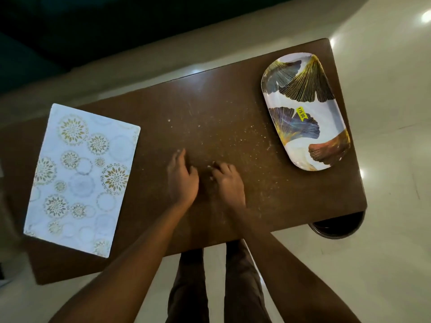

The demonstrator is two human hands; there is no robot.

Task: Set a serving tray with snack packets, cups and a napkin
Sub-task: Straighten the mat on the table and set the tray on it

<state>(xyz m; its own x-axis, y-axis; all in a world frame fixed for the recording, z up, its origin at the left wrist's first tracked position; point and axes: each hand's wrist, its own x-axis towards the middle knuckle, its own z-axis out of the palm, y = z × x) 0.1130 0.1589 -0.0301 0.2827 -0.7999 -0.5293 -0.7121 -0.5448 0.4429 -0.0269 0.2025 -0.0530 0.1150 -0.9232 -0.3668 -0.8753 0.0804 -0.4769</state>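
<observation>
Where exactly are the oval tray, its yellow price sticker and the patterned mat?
Oval tray (289,145): head view, on a bare white patch near its left rim.
Yellow price sticker (301,113): head view, on its middle.
Patterned mat (81,178): head view, on its centre.

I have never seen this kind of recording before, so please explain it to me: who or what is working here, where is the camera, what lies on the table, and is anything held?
There is no machine. A person works with two bare hands, and the single camera sits on the person's head, looking down; the legs show at the bottom. The left hand and the right hand rest close together on the brown table, fingers loosely curled, holding nothing. On the left lies a white rectangular mat with gold flower circles. On the right lies an oval serving tray with leaf patterns and a yellow price sticker; nothing is on it. No packets, cups or napkin are visible.
</observation>
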